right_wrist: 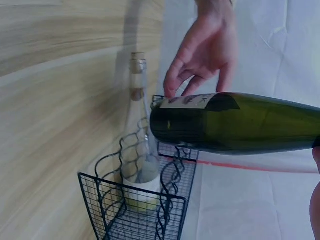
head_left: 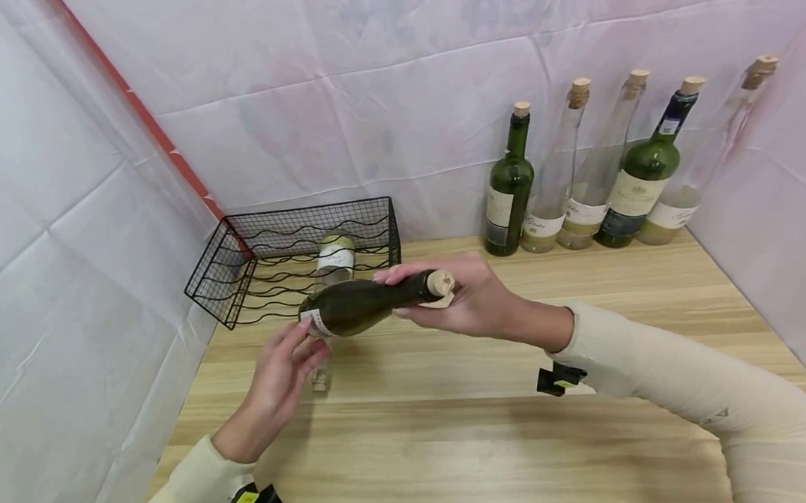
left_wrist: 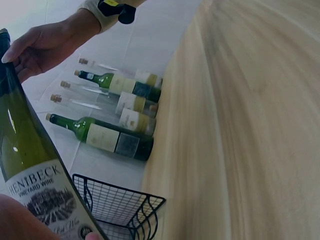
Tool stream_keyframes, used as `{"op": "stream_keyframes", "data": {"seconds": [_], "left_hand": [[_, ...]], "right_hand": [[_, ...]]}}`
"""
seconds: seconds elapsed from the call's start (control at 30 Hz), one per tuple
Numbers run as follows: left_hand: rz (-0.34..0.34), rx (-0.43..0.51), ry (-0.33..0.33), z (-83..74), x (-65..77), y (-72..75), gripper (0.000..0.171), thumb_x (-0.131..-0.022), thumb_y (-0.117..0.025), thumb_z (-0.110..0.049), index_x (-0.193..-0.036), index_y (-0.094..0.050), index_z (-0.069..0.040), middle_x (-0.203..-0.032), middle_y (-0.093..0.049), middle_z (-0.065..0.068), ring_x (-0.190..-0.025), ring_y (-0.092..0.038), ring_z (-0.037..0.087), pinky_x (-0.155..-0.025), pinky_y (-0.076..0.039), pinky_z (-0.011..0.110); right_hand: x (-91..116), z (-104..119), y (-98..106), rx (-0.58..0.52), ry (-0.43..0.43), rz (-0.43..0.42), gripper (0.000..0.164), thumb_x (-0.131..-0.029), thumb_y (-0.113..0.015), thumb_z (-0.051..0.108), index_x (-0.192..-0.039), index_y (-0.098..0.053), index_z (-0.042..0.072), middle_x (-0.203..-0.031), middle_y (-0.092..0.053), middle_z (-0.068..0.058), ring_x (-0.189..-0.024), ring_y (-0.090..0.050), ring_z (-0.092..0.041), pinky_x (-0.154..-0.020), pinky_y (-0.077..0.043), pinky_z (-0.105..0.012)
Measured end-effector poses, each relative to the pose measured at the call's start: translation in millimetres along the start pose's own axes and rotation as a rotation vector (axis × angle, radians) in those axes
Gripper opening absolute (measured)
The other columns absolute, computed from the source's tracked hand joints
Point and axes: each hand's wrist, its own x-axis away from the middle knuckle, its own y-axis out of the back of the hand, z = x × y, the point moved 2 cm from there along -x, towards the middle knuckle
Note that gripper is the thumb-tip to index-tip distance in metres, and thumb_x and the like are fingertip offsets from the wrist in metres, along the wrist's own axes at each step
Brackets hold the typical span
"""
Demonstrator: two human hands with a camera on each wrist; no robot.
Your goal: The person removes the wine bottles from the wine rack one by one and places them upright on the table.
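Note:
My right hand (head_left: 462, 290) grips the neck of a dark green wine bottle (head_left: 351, 306), held nearly level with its cork to the right. Its label (left_wrist: 47, 202) reads "Henibeck Vineyard Wine" in the left wrist view. My left hand (head_left: 280, 373) is at the base end, thumb on the label and the other fingers loosely bent beneath. In the right wrist view, left fingertips (right_wrist: 171, 90) touch the label edge. Behind the held bottle, a black wire wine rack (head_left: 394, 229) holds a corked clear bottle (head_left: 336, 256), its neck pointing toward me; its middle is hidden.
Along the back wall at right stand a green bottle (head_left: 509, 175), several clear bottles (head_left: 543, 219) and another green bottle (head_left: 643, 173), all corked. White sheeting (head_left: 398, 132) encloses the wooden table (head_left: 418, 438) at back and sides.

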Motion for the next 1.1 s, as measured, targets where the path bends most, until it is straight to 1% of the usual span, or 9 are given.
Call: {"op": "stream_keyframes", "data": {"seconds": [0.17,0.27,0.37,0.47,0.6,0.67,0.83,1.0,1.1], "left_hand": [[-0.033,-0.087,-0.039,-2.6,-3.8,0.9,0.067,-0.092,-0.064,-0.025,-0.142,-0.025,0.000,-0.128,-0.039,0.014,-0.114,-0.045,0.030,-0.102,-0.040,0.043],[-0.031,-0.133,-0.078,-3.6,-7.3,2.6,0.068,-0.091,-0.065,-0.022,-0.142,-0.026,0.000,-0.130,-0.035,0.014,-0.116,-0.043,0.029,-0.102,-0.040,0.041],[-0.019,-0.242,-0.142,-5.8,-12.0,6.4,0.067,-0.091,-0.065,-0.022,-0.142,-0.027,0.000,-0.133,-0.034,0.014,-0.119,-0.044,0.028,-0.100,-0.042,0.035],[-0.039,-0.388,-0.195,-8.4,-16.9,12.4,0.065,-0.090,-0.066,-0.025,-0.142,-0.032,-0.004,-0.135,-0.037,0.011,-0.119,-0.046,0.025,-0.096,-0.044,0.028],[-0.074,-0.531,-0.226,-10.4,-22.3,19.1,0.064,-0.089,-0.068,-0.030,-0.141,-0.038,-0.010,-0.135,-0.042,0.004,-0.118,-0.047,0.020,-0.091,-0.045,0.025],[-0.081,-0.576,-0.236,-10.7,-24.9,21.4,0.065,-0.087,-0.069,-0.034,-0.141,-0.039,-0.012,-0.135,-0.043,0.003,-0.118,-0.047,0.020,-0.090,-0.046,0.025],[-0.094,-0.628,-0.238,-9.5,-31.2,25.9,0.071,-0.083,-0.072,-0.042,-0.140,-0.041,-0.013,-0.132,-0.047,0.002,-0.117,-0.047,0.019,-0.089,-0.047,0.025],[-0.106,-0.638,-0.226,-7.7,-40.3,27.4,0.070,-0.083,-0.073,-0.040,-0.139,-0.043,-0.010,-0.132,-0.048,0.006,-0.117,-0.047,0.021,-0.092,-0.046,0.028],[-0.110,-0.644,-0.218,-7.1,-44.5,27.6,0.070,-0.084,-0.073,-0.037,-0.140,-0.042,-0.009,-0.134,-0.046,0.009,-0.117,-0.046,0.023,-0.094,-0.045,0.031]], "right_hand": [[-1.7,4.7,12.3,0.018,-0.093,-0.028,0.038,-0.063,-0.076,-0.016,-0.098,-0.063,-0.010,-0.096,-0.068,-0.024,-0.096,-0.064,-0.029,-0.081,-0.054,-0.034],[-2.3,7.2,19.8,-0.002,-0.162,-0.046,0.039,-0.065,-0.075,-0.018,-0.101,-0.062,-0.012,-0.099,-0.067,-0.025,-0.098,-0.063,-0.031,-0.080,-0.054,-0.035],[-2.2,9.2,27.5,-0.005,-0.230,-0.064,0.039,-0.067,-0.073,-0.019,-0.103,-0.063,-0.011,-0.100,-0.067,-0.024,-0.097,-0.063,-0.030,-0.077,-0.055,-0.036],[-1.4,10.8,34.7,0.013,-0.283,-0.074,0.037,-0.069,-0.073,-0.017,-0.104,-0.063,-0.009,-0.102,-0.068,-0.022,-0.095,-0.064,-0.028,-0.074,-0.056,-0.037],[1.3,12.1,43.4,0.044,-0.337,-0.071,0.036,-0.072,-0.073,-0.013,-0.106,-0.064,-0.005,-0.103,-0.068,-0.019,-0.094,-0.065,-0.026,-0.072,-0.056,-0.038],[3.3,12.6,47.9,0.045,-0.364,-0.073,0.035,-0.073,-0.072,-0.012,-0.106,-0.064,-0.004,-0.103,-0.068,-0.018,-0.094,-0.065,-0.026,-0.072,-0.056,-0.038],[6.3,14.9,58.5,0.059,-0.409,-0.089,0.035,-0.073,-0.073,-0.011,-0.106,-0.065,-0.002,-0.103,-0.068,-0.017,-0.093,-0.065,-0.026,-0.071,-0.056,-0.036],[4.6,16.9,67.6,0.095,-0.402,-0.104,0.035,-0.072,-0.073,-0.012,-0.105,-0.066,-0.003,-0.101,-0.069,-0.018,-0.091,-0.066,-0.026,-0.072,-0.056,-0.034],[3.7,17.8,72.7,0.116,-0.421,-0.109,0.034,-0.073,-0.073,-0.012,-0.105,-0.066,-0.003,-0.100,-0.069,-0.018,-0.090,-0.066,-0.026,-0.072,-0.056,-0.031]]}}
